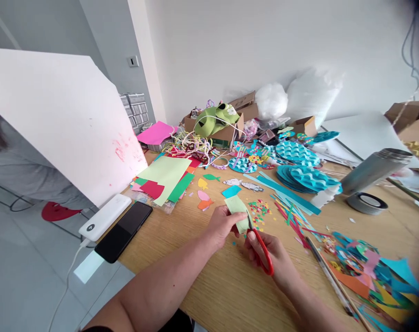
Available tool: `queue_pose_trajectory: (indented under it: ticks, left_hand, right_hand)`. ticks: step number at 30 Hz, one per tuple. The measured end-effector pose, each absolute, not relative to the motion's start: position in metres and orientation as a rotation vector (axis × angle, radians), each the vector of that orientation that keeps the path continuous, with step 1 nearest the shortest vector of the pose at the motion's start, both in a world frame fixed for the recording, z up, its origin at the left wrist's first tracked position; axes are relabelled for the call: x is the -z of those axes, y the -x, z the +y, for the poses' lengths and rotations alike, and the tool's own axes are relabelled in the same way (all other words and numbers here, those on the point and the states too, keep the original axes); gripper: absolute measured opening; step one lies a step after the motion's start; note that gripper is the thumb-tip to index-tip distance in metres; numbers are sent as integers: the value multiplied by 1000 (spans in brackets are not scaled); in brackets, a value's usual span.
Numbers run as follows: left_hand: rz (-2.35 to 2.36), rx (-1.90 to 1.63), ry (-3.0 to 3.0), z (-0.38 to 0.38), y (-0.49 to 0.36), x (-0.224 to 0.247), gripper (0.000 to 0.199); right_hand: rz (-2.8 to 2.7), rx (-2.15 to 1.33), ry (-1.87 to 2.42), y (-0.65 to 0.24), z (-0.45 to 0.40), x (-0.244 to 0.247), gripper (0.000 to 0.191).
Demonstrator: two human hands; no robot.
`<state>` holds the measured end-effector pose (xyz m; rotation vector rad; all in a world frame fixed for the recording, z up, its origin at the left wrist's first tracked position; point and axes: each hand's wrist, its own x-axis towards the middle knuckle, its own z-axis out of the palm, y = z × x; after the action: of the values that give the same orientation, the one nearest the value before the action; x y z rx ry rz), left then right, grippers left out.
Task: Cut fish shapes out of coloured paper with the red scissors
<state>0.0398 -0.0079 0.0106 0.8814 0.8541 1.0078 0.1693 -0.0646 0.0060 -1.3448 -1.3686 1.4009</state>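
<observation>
My left hand [226, 223] pinches a piece of light green paper [234, 206] above the table. Red-handled scissors [265, 251] are gripped in my right hand [266, 251], with their blades at the right edge of that paper. Just beyond it lies a small blue paper piece [231, 191]. Paper fish in green [211, 177], yellow [202, 184], pink [203, 196] and orange [205, 204] rest to the left. Tiny coloured paper bits [260, 210] are scattered right of the held paper.
Stacked coloured sheets [164, 173], a black phone [123, 232] and a white power bank [104, 217] are on the left. Blue wavy discs [296, 177], a metal bottle [375, 171], tape [367, 203], a pen [329, 276] and paper scraps [368, 267] lie right. A white board [64, 120] stands left, a person behind it.
</observation>
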Motion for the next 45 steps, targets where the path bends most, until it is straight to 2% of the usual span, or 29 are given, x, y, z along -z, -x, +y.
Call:
queue_pose_trajectory:
  ticks: [19, 37, 45]
  left_hand:
    - [789, -934, -856, -8, -36, -20, 45]
    - [787, -930, -845, -7, -38, -15, 46]
    - [773, -933, -852, -6, -38, -16, 36]
  right_hand:
    - [-1289, -1402, 1376, -170, -70, -5, 54]
    - [-1447, -1448, 1349, -185, -62, 14, 55]
    - [-1417, -1476, 1386, -189, -57, 20, 57]
